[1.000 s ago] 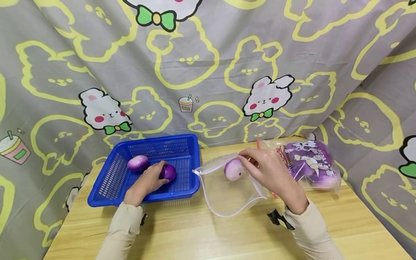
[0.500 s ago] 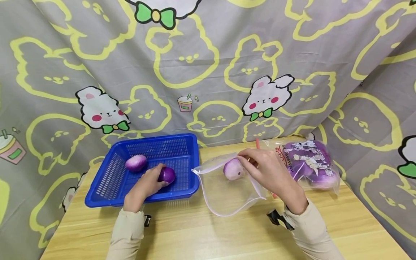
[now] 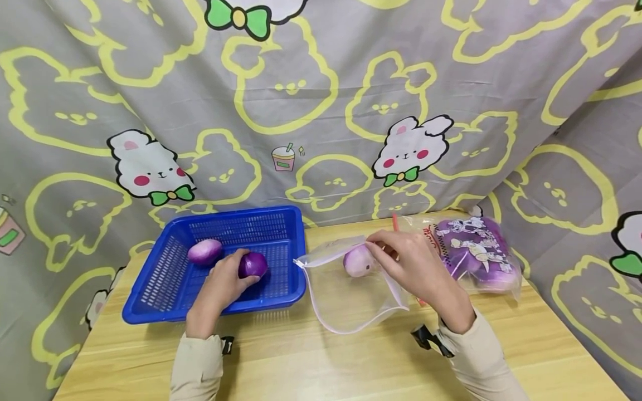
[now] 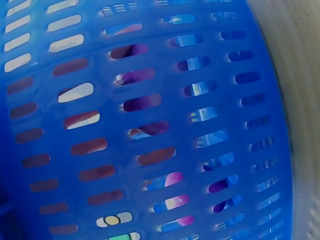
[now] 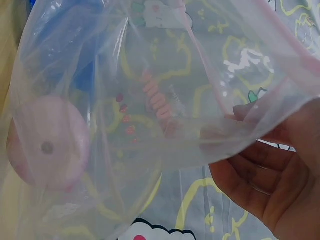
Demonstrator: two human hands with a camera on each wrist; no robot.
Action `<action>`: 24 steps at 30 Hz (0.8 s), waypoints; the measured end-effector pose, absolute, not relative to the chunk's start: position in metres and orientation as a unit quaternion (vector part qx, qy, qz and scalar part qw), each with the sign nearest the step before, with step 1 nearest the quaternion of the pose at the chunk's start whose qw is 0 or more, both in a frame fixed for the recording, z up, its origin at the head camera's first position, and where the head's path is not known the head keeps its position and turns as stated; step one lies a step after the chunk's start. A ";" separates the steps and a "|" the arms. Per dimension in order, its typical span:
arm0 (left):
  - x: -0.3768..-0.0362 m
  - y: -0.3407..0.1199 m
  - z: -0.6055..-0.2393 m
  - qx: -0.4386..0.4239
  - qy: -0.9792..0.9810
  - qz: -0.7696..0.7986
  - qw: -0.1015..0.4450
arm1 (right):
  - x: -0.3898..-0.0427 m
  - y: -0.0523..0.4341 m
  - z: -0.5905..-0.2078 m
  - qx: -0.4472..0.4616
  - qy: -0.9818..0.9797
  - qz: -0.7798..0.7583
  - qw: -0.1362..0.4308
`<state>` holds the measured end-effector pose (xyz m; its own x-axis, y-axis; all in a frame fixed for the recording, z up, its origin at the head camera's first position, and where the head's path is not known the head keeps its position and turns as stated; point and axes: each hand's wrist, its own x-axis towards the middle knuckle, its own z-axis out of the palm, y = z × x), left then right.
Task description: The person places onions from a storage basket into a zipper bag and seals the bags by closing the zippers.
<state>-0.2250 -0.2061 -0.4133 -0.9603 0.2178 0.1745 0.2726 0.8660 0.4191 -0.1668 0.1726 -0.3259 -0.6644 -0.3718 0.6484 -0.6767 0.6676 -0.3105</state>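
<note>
My left hand [image 3: 220, 287] reaches into a blue slotted plastic basket [image 3: 282, 273] and grips a glossy purple onion [image 3: 253, 264]. To its left in the basket lies another onion [image 3: 204, 252], paler on top. My right hand [image 3: 418, 262] pinches the upper edge of a clear zip bag [image 3: 346, 306], whose mouth gapes toward me. Inside that bag sits a pale purple onion [image 3: 357, 262] with a dark spot at its end. In the left wrist view the basket wall [image 4: 165, 117] fills most of the picture, with bits of purple showing through the slots.
On the right, a printed clear bag [image 3: 476, 253] full of purple onions lies behind my right hand. The wooden table [image 3: 311, 367] meets a grey cartoon-print curtain [image 3: 321, 111] at its back. Each sleeve has a black strap mount [image 3: 430, 340] near the cuff.
The left hand, with the onion in its grip, has shifted slightly left; the basket also appears a little further left as the view turns. The right hand keeps its pinch on the bag.
</note>
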 end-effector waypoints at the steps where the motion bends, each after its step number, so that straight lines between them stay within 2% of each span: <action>1: -0.225 -0.206 -0.413 -0.127 -0.963 -0.227 0.071 | -0.167 0.172 -0.326 0.300 -0.871 0.274 0.278; 8: -0.224 -0.206 -0.410 -0.128 -0.957 -0.237 0.110 | -0.164 0.169 -0.326 0.290 -0.878 0.264 0.275; 24: -0.206 -0.185 -0.381 -0.157 -0.950 -0.241 0.121 | -0.162 0.170 -0.323 0.295 -0.875 0.264 0.280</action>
<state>-0.2059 -0.1853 -0.3812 -0.9218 0.2394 0.3050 0.3559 0.8345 0.4207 -0.1618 0.1696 -0.3232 -0.6691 -0.3679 0.6458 -0.6634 0.6873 -0.2959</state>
